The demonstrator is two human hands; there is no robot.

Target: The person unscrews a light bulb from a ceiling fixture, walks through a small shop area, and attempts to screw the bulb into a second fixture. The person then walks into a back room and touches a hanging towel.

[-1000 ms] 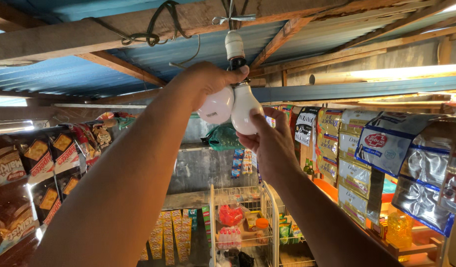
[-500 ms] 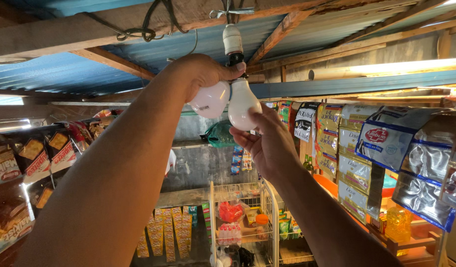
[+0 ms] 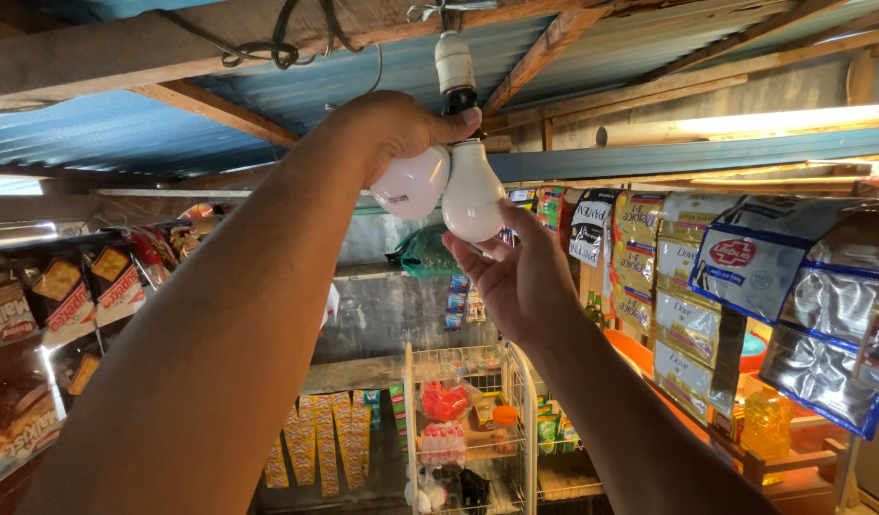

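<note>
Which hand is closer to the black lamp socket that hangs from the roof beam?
The left. The left hand holds a loose white bulb, its thumb touching the black socket. The right hand is lower, fingers cupping the hanging bulb.

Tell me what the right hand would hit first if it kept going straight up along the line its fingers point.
Probably the white bulb hanging from the socket: the right hand is open just beneath it, fingertips at its lower curve. Whether they already touch is unclear. The left hand holds a second bulb alongside.

Silver-blue sachets (image 3: 744, 277) right, brown packets (image 3: 58, 305) left
</note>
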